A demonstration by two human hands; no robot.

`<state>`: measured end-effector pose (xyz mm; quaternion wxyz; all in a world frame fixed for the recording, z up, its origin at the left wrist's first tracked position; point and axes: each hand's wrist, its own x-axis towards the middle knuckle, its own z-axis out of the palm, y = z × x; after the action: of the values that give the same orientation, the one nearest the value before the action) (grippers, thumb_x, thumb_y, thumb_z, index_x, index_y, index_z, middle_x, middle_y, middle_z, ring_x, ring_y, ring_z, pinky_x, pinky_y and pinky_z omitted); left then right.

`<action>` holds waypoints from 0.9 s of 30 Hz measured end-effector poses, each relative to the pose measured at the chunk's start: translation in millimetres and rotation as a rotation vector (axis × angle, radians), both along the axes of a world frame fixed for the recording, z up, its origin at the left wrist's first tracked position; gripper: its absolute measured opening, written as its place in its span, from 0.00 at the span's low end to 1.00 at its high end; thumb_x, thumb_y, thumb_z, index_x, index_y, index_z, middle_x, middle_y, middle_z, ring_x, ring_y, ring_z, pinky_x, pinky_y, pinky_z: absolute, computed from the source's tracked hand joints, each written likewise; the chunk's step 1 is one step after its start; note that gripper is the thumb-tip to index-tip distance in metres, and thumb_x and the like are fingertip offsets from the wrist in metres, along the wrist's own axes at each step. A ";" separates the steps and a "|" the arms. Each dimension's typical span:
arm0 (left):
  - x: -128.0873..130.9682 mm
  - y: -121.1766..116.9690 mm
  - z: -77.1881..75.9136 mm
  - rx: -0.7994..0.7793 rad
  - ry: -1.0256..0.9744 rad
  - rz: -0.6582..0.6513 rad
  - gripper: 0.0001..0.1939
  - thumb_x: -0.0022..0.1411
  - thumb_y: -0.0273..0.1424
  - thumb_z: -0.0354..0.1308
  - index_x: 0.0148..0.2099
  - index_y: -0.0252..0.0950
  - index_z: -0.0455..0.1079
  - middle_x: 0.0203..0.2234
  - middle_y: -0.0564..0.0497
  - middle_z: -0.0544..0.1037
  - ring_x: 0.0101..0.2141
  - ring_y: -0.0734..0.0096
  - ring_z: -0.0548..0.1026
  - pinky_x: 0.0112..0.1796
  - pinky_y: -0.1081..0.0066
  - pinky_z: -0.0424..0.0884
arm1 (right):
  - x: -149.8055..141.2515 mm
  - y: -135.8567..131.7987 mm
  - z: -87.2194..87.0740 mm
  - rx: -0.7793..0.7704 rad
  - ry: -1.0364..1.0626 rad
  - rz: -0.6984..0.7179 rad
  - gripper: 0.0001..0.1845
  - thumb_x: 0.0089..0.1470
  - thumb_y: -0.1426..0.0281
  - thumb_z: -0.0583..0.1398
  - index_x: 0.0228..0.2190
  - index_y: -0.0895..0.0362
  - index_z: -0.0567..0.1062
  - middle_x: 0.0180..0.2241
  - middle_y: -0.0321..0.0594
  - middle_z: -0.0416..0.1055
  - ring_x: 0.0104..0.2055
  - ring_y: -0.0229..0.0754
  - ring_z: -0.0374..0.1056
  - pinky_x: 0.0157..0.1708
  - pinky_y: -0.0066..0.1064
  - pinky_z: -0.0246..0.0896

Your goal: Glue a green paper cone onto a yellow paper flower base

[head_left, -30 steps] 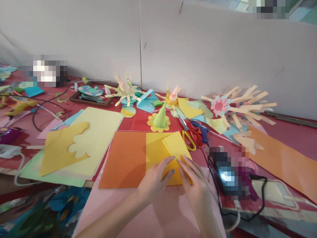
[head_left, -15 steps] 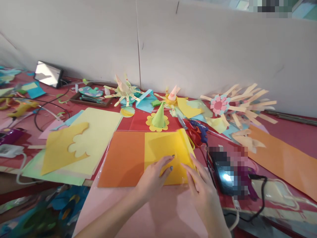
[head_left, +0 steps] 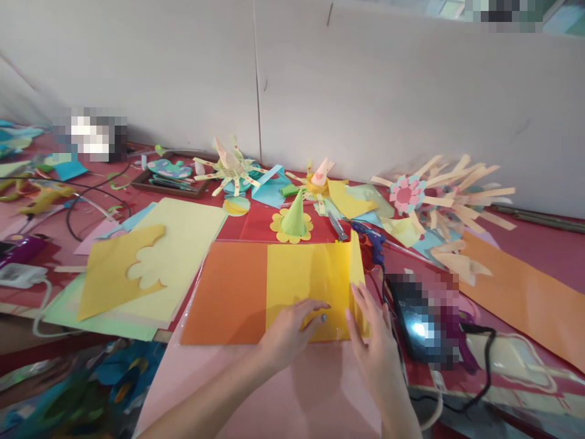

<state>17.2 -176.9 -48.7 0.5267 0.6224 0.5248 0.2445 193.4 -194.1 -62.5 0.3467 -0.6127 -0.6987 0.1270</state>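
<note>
A sheet of yellow paper [head_left: 311, 274] lies over an orange sheet [head_left: 228, 292] in front of me. Along its right side a narrow strip stands up from a crease. My right hand [head_left: 377, 332] has this strip between thumb and fingers, near its lower half. On the lower middle of the yellow sheet rests my left hand [head_left: 290, 332], thumb and index finger apart, holding nothing. Just beyond the sheets sits a green paper cone [head_left: 294, 218] on a yellow flower-shaped base [head_left: 278, 228].
Scissors [head_left: 337, 227] and a blue glue gun [head_left: 372, 241] lie beyond the right corner. A phone [head_left: 415, 323] with cables is at right. Yellow cut-out paper [head_left: 109, 268] tops pale sheets [head_left: 192, 238] at left. Paper-strip crafts [head_left: 406, 194] line the wall.
The yellow paper's right edge has gone from curled over leftward to a raised strip farther right. My right hand moved with it; my left hand slid slightly toward me.
</note>
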 end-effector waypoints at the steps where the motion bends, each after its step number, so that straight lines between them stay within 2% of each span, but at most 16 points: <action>1: 2.6 0.7 -3.0 -0.013 -0.032 -0.001 0.16 0.63 0.34 0.47 0.49 0.38 0.70 0.48 0.48 0.76 0.48 0.65 0.73 0.49 0.66 0.65 | -2.4 -0.8 1.0 -0.013 -0.005 0.025 0.27 0.60 0.67 0.52 0.60 0.52 0.58 0.57 0.46 0.65 0.60 0.47 0.60 0.57 0.47 0.58; 3: 8.3 1.9 -10.0 -0.048 -0.093 0.020 0.15 0.63 0.35 0.47 0.45 0.36 0.71 0.43 0.47 0.77 0.43 0.67 0.74 0.45 0.68 0.67 | -7.5 -1.7 2.7 -0.026 -0.011 0.066 0.27 0.62 0.69 0.48 0.62 0.52 0.54 0.60 0.46 0.61 0.62 0.45 0.56 0.58 0.44 0.58; 5: 13.8 3.0 -16.6 -0.069 -0.091 0.050 0.14 0.62 0.38 0.47 0.37 0.35 0.69 0.34 0.50 0.77 0.35 0.69 0.73 0.38 0.70 0.66 | -11.9 -1.6 3.6 -0.013 0.008 0.107 0.27 0.63 0.71 0.47 0.62 0.53 0.52 0.61 0.47 0.59 0.62 0.43 0.56 0.56 0.41 0.60; 7: 17.9 4.2 -21.1 -0.067 -0.050 0.076 0.16 0.60 0.41 0.48 0.28 0.36 0.63 0.23 0.55 0.69 0.26 0.73 0.66 0.30 0.72 0.62 | -14.8 -1.2 3.5 0.003 0.027 0.143 0.27 0.62 0.72 0.47 0.62 0.54 0.52 0.60 0.46 0.59 0.62 0.43 0.56 0.55 0.39 0.62; 9: 19.9 5.6 -23.3 -0.069 -0.031 0.106 0.19 0.59 0.44 0.48 0.23 0.37 0.54 0.18 0.58 0.58 0.23 0.76 0.58 0.26 0.73 0.55 | -16.0 -1.3 2.6 0.002 0.030 0.159 0.27 0.62 0.72 0.48 0.62 0.54 0.53 0.60 0.46 0.61 0.61 0.43 0.57 0.54 0.38 0.64; 11: 19.8 7.2 -24.5 -0.075 -0.061 0.144 0.21 0.59 0.46 0.46 0.22 0.38 0.50 0.18 0.59 0.52 0.22 0.77 0.53 0.25 0.73 0.52 | -15.9 -2.1 1.5 0.007 0.016 0.152 0.27 0.61 0.72 0.50 0.61 0.54 0.55 0.59 0.47 0.62 0.61 0.45 0.59 0.53 0.39 0.65; 13: 18.1 8.7 -25.2 -0.084 -0.117 0.172 0.21 0.59 0.47 0.43 0.22 0.38 0.49 0.18 0.58 0.51 0.22 0.76 0.52 0.24 0.74 0.52 | -15.5 -3.1 0.7 0.023 -0.009 0.134 0.28 0.60 0.71 0.52 0.61 0.55 0.55 0.58 0.48 0.64 0.60 0.46 0.60 0.52 0.40 0.66; 17: 13.3 11.0 -24.9 -0.118 -0.173 0.160 0.21 0.58 0.48 0.45 0.22 0.38 0.52 0.18 0.58 0.53 0.23 0.76 0.55 0.25 0.74 0.56 | -15.5 -4.5 1.0 0.092 -0.058 0.122 0.26 0.59 0.70 0.55 0.58 0.55 0.60 0.58 0.50 0.63 0.60 0.48 0.59 0.52 0.42 0.65; 22: 7.3 13.6 -24.4 -0.144 -0.246 0.096 0.18 0.56 0.45 0.49 0.25 0.36 0.59 0.20 0.57 0.60 0.24 0.76 0.59 0.29 0.74 0.61 | -14.7 -7.4 2.9 0.173 -0.141 0.156 0.23 0.56 0.69 0.58 0.53 0.55 0.66 0.62 0.50 0.54 0.64 0.53 0.52 0.54 0.47 0.63; 27: 3.4 15.9 -24.7 -0.178 -0.352 0.099 0.21 0.54 0.49 0.51 0.23 0.36 0.58 0.20 0.57 0.58 0.25 0.76 0.59 0.29 0.74 0.64 | -15.3 -10.6 3.6 0.179 -0.190 0.195 0.16 0.55 0.68 0.58 0.47 0.51 0.72 0.63 0.45 0.52 0.65 0.56 0.47 0.54 0.50 0.62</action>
<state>20.6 -161.0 -73.3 0.6505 0.4948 0.4740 0.3277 178.1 -204.7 -58.9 0.3183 -0.5179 -0.7931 0.0391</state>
